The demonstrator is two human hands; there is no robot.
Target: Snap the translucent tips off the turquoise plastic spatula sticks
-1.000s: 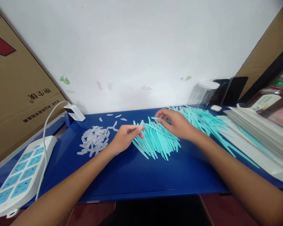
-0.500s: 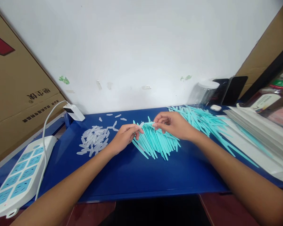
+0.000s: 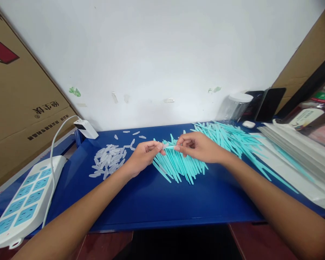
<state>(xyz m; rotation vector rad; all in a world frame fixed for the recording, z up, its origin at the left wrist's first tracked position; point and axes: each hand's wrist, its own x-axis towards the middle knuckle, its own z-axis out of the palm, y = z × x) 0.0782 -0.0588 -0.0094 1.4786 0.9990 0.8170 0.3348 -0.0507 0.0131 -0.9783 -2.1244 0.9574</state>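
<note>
My left hand (image 3: 148, 153) pinches a small translucent cap (image 3: 165, 146) between thumb and fingers. Facing it, my right hand (image 3: 193, 146) grips a slim turquoise stick (image 3: 171, 147), whose tip meets the cap; how far it sits inside I cannot tell. Both hands are above a heap of similar turquoise sticks (image 3: 178, 166) lying side by side on the blue table (image 3: 162, 202). Left of my left hand, loose translucent caps (image 3: 108, 159) form a pile, with several more scattered behind it.
A second heap of turquoise sticks (image 3: 224, 135) lies at the back right, beside stacked white plastic bags (image 3: 300, 155). A lidded clear jar (image 3: 235, 108) stands near the wall. On the left are a power strip (image 3: 27, 198), a white plugged-in device (image 3: 86, 129) and a cardboard box (image 3: 24, 83).
My hands have lowered slightly and the stick and cap now lie more in line. My right hand's fingers have shifted a little along the stick.
</note>
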